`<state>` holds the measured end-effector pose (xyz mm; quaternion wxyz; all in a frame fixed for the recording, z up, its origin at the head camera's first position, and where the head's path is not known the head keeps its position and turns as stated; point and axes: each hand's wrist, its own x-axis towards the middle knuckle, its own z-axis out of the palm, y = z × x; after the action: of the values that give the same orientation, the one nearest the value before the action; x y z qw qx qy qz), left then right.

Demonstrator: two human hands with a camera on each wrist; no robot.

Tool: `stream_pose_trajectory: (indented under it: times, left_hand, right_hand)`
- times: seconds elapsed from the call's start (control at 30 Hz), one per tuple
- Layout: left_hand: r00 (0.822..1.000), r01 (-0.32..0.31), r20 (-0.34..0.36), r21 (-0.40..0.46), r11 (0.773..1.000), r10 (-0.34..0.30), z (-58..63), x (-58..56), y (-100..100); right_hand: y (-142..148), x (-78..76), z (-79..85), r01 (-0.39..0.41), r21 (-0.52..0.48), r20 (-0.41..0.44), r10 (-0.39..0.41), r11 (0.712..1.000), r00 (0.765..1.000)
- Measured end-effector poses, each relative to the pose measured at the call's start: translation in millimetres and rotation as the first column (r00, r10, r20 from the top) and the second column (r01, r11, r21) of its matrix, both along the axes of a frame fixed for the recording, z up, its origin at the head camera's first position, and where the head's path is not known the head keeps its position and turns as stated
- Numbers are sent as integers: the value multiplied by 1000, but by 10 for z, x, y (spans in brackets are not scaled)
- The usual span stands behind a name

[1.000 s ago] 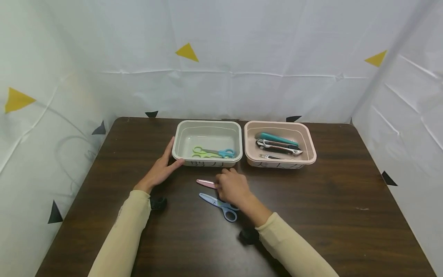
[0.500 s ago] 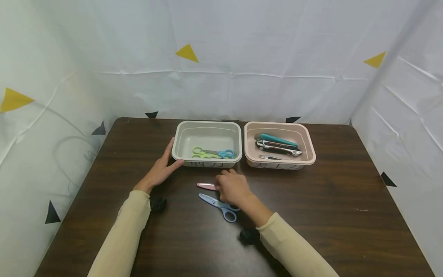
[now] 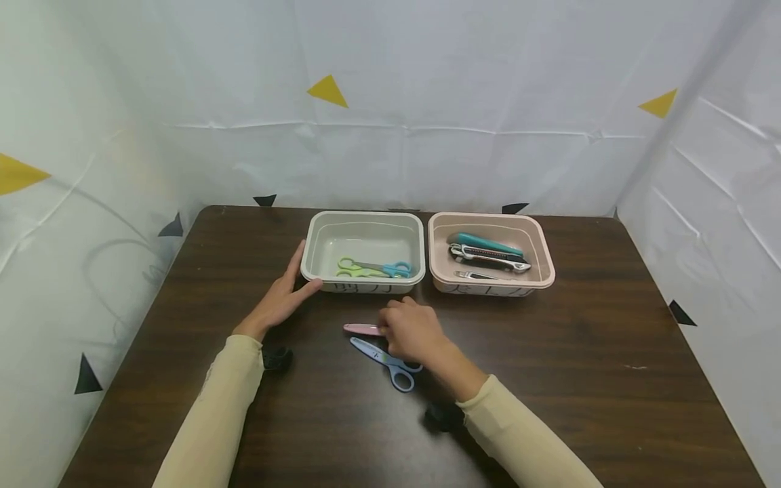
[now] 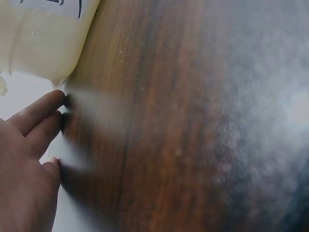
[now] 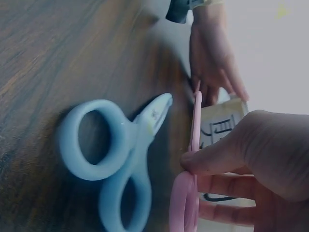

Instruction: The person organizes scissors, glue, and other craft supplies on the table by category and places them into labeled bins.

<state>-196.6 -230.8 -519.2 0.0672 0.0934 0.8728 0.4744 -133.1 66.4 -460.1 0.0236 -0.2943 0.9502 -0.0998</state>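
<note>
My right hand pinches pink scissors between thumb and fingers. In the head view only their pink blade shows, pointing left, the handles hidden by the hand. Light blue scissors lie on the table just nearer to me, their loops large in the right wrist view. At the left end of a grey-green bin rests my left hand, fingers extended along its side and thumb at the front corner. Inside that bin lie scissors with lime green and blue handles.
Close to the right of the grey-green bin stands a pink bin holding several cutter knives, one teal. Both bins carry handwritten labels on their fronts. White sheeting hangs behind and beside the brown table.
The pink blade has swung slightly, its tip coming a little toward me, so it lies more level across the view. Both hands have stayed in nearly the same place. The head view has shifted slightly.
</note>
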Motion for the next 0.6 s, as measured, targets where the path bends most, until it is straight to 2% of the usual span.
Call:
stream_pose_trajectory:
  times: [0.37,0.6]
  left_hand:
    - [1000,8,-2,-19,1000,-8,66,3,16]
    - [1000,0,-4,-27,1000,-1,50,4,19]
  right_hand:
    - [-5,4,371,-51,-40,-68,48,998,997]
    - [17,-195,580,-52,-66,-100,45,996,994]
